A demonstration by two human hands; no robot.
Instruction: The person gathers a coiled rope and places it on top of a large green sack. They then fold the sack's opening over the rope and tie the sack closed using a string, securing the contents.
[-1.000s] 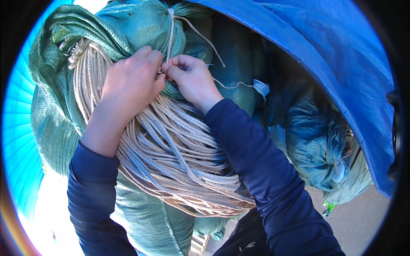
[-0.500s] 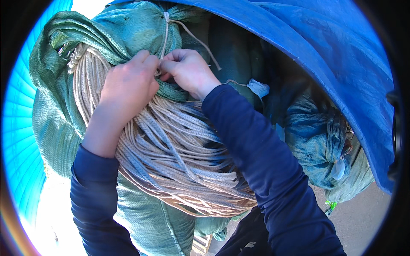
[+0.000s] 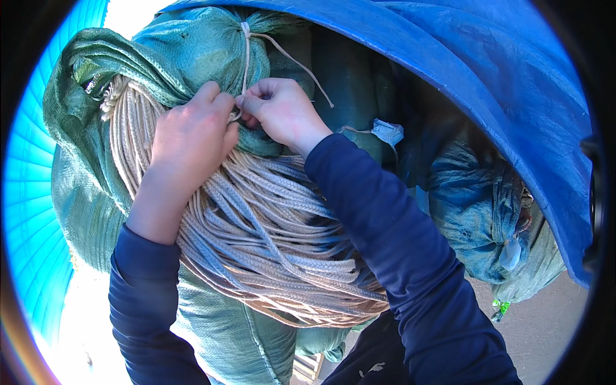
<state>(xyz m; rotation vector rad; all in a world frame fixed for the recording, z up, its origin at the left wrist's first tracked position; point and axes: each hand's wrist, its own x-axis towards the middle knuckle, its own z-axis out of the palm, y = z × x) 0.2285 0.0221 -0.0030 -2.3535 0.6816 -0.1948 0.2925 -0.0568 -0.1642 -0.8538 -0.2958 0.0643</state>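
Observation:
A thin pale string (image 3: 247,58) hangs from the gathered neck of a green woven sack (image 3: 192,48) and runs down to my fingers. My right hand (image 3: 283,114) is closed, pinching the string between thumb and forefinger. Close beside it my left hand (image 3: 192,136) is closed too, its fingertips meeting the string and a fold of green sack cloth; what lies inside that grip is partly hidden. Beneath both wrists spreads a large bundle of braided off-white rope (image 3: 276,218), its cut ends showing at the upper left under the sack's folded mouth.
A blue tarp (image 3: 475,70) arches over the upper right. Under it lie more tied sacks (image 3: 475,212), one with a pale tag (image 3: 387,132). Another green sack (image 3: 231,327) bulges below the rope. Bright blue sheeting (image 3: 25,212) lines the left side.
Both hands remain at the string with little movement. The fingertips have parted slightly, so a short bit of string now shows between them. The view has shifted a little.

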